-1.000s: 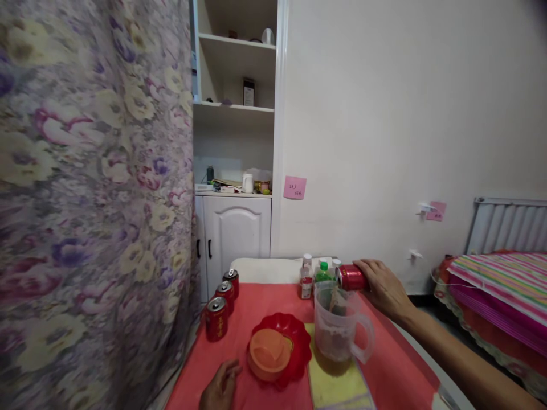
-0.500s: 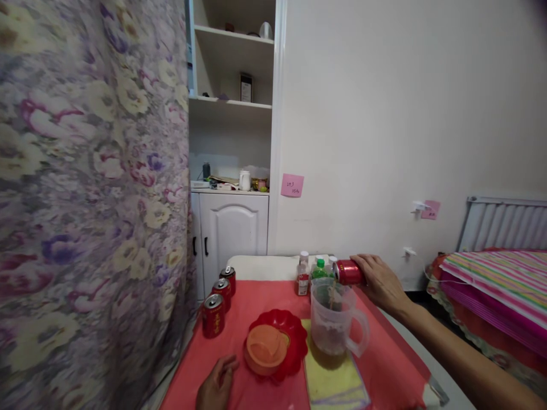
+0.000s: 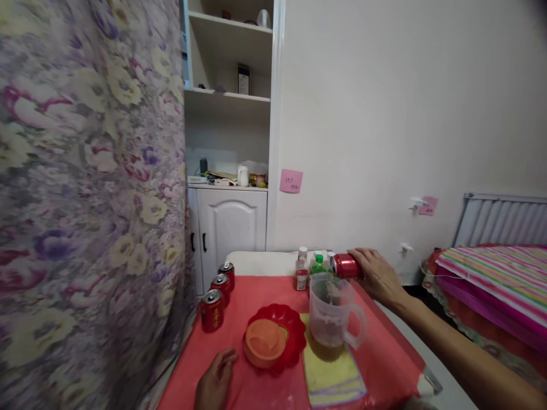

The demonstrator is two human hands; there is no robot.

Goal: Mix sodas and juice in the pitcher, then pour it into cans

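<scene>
My right hand (image 3: 376, 274) is closed round a red can (image 3: 345, 266), which lies tipped on its side above the clear plastic jug (image 3: 328, 313). A thin stream of liquid falls from the can's opening into the jug. The jug has its handle to the right and stands on a yellow cloth (image 3: 333, 381). My left hand (image 3: 216, 378) rests near the table's front, fingers loosely curled and apart, holding nothing. Just right of it is a red scalloped dish (image 3: 297, 336) with an orange bowl (image 3: 262, 344) in it.
Three red cans (image 3: 212, 311) stand in a row along the left edge of the red tablecloth (image 3: 252, 290). Small bottles (image 3: 301, 274), one green-capped, stand behind the jug. A floral curtain (image 3: 94, 199) hangs at the left.
The whole view has shifted slightly. The can is still tipped over the jug in my right hand, and my left hand has barely moved.
</scene>
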